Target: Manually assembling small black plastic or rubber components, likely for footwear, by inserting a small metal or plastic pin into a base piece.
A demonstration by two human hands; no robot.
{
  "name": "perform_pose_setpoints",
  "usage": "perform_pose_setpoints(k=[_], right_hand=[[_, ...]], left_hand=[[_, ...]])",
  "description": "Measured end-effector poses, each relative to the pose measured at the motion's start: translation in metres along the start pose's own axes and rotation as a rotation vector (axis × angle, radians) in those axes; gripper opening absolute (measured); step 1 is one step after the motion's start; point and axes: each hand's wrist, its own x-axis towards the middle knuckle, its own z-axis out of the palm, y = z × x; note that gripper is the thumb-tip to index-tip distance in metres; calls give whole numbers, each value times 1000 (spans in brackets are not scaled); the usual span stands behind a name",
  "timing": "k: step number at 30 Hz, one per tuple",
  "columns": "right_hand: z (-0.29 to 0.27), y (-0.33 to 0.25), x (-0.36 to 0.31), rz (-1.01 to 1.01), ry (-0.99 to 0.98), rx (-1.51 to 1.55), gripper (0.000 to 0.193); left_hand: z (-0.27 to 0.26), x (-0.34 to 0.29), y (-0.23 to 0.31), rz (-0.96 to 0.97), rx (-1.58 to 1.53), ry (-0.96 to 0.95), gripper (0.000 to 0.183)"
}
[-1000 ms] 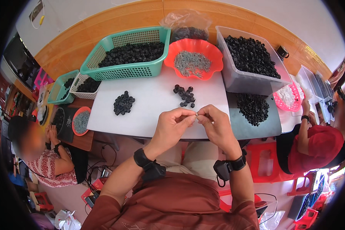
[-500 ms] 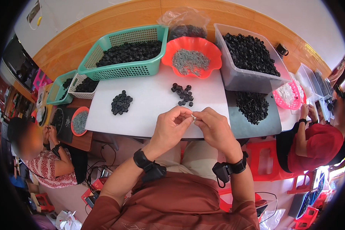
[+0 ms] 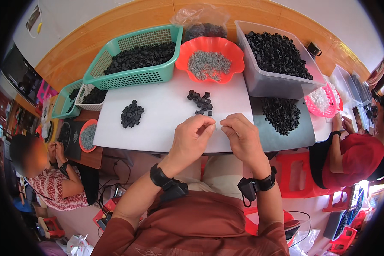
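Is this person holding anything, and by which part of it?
It cannot be told: the left grip and right grip face each other, nearly tip to tip, but anything in them is too small to make out.

**Fisheye view looked down from the head**

The left of two head-worn cameras sat close above the brown-red shirt point(image 3: 200, 222), looking steeply down and forward over the white tabletop point(image 3: 166, 123) to the far wall point(image 3: 132, 21). The left hand point(image 3: 190, 135) and right hand point(image 3: 243, 136) fell near mid-view; the wide, bowed field reached a co-worker point(image 3: 55, 187) at left and another person point(image 3: 354, 158) at right.
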Motion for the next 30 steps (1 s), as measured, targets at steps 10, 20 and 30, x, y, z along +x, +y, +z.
perform_pose_setpoints(k=[10,20,30], right_hand=[[0,7,-5,4,93,-5,23],[0,14,-14,130,161,117,17],[-1,15,-17,175,146,156,14]], left_hand=[[17,21,-19,435,425,75,15],[4,25,-21,376,596,73,14],[3,34,-22,369,675,-22,19]])
